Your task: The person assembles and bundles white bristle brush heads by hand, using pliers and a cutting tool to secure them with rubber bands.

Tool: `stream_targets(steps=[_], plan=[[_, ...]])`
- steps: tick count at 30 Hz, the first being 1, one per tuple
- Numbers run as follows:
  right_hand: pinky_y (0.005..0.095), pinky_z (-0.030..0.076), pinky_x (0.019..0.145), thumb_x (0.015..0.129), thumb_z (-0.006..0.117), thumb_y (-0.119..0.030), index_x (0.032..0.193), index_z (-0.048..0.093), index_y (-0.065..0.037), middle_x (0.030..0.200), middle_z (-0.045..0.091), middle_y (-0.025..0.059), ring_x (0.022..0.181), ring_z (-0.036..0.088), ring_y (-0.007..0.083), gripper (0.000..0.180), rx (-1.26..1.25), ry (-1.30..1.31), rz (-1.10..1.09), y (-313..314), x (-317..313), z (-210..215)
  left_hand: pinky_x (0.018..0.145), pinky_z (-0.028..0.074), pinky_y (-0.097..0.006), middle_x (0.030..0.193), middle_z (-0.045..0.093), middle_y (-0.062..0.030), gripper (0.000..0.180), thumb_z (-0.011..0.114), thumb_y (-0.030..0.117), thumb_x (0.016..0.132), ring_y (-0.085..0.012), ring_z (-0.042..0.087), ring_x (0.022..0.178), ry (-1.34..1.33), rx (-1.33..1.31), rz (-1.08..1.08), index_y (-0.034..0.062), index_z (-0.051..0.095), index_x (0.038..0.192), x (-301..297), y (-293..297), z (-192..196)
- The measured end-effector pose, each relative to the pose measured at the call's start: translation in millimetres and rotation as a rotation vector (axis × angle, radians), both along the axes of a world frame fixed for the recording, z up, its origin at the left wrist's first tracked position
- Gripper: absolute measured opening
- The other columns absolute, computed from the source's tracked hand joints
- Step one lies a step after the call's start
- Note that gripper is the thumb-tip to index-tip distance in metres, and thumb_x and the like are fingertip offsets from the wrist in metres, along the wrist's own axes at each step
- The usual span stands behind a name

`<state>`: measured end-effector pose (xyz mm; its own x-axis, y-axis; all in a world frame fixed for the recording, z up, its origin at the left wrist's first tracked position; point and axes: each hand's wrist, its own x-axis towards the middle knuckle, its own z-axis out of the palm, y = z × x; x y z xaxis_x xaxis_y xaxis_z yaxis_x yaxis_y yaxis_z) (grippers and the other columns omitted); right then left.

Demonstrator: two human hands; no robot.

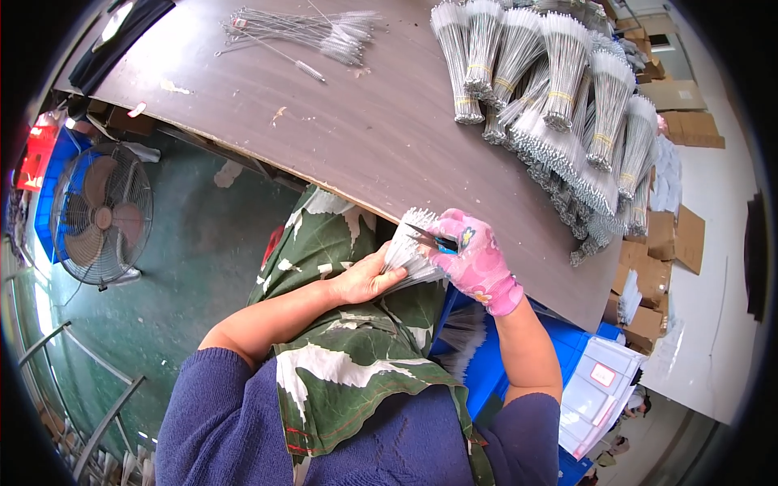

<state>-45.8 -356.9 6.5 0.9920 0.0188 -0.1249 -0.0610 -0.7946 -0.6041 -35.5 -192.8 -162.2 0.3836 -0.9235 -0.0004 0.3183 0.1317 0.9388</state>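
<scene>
My bare left hand (pixel 365 279) is closed around a bundle of thin wire brushes (pixel 403 257) with white bristles, at the table's near edge above my lap. The bristle ends point up and away from me. My right hand (pixel 480 263), in a pink flowered glove, is closed on a pair of scissors (pixel 423 235). Their dark, pointed blades lie across the bristle ends, and a bit of blue shows at the handle. My fingers hide most of the handle. Whether the blades touch the bristles, I cannot tell.
Many banded brush bundles (pixel 565 61) are piled at the table's (pixel 356 134) far right. Loose brushes (pixel 344 40) lie at the back. A floor fan (pixel 104 215) stands left. Beside my right arm are a blue crate (pixel 485 374) holding brushes and a white bin (pixel 596 389).
</scene>
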Motion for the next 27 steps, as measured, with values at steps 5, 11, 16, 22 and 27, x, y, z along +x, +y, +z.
stream_targets(steps=[5,11,16,22,27], plan=[[0.0344,0.045,0.067,0.068,0.071,-0.009,0.089,0.064,0.000,0.079,0.057,0.0141,0.073,0.057,0.0303,0.024,0.153,0.016,-0.005,-4,1,-4,0.100,0.032,-0.036,0.127,0.043,-0.0214,0.065,0.048,0.040,0.091,-0.0278,0.041,0.120,0.022,0.027,-0.010,-0.0007,0.023,0.135,1,0,-2],[0.0348,0.046,0.067,0.065,0.069,-0.004,0.091,0.062,-0.001,0.083,0.057,0.0127,0.075,0.058,0.0296,0.028,0.059,-0.036,0.091,-4,-2,-8,0.100,0.032,-0.037,0.125,0.043,-0.0233,0.067,0.049,0.042,0.090,-0.0305,0.042,0.119,-0.027,0.070,0.002,-0.0010,0.023,0.134,-3,0,-3],[0.0348,0.046,0.066,0.064,0.065,-0.001,0.090,0.060,-0.001,0.082,0.055,0.0120,0.074,0.057,0.0298,0.026,0.018,-0.105,0.080,-1,-13,-12,0.098,0.033,-0.037,0.122,0.046,-0.0235,0.065,0.049,0.042,0.090,-0.0313,0.044,0.117,-0.091,0.047,0.051,-0.0012,0.024,0.132,-6,-4,-15],[0.0318,0.045,0.062,0.064,0.065,-0.002,0.087,0.058,-0.001,0.080,0.054,0.0109,0.070,0.056,0.0262,0.024,-0.010,-0.177,0.029,-11,-18,-21,0.097,0.034,-0.036,0.120,0.047,-0.0226,0.064,0.049,0.043,0.090,-0.0296,0.045,0.115,-0.109,0.039,0.068,-0.0015,0.027,0.131,1,-5,-4],[0.0385,0.046,0.068,0.063,0.069,-0.014,0.094,0.060,-0.002,0.086,0.056,0.0141,0.078,0.057,0.0339,0.034,0.103,-0.094,-0.039,-17,-25,-21,0.097,0.035,-0.036,0.118,0.048,-0.0220,0.064,0.049,0.043,0.089,-0.0281,0.046,0.114,-0.088,0.037,0.052,-0.0022,0.028,0.130,0,-7,-1]])
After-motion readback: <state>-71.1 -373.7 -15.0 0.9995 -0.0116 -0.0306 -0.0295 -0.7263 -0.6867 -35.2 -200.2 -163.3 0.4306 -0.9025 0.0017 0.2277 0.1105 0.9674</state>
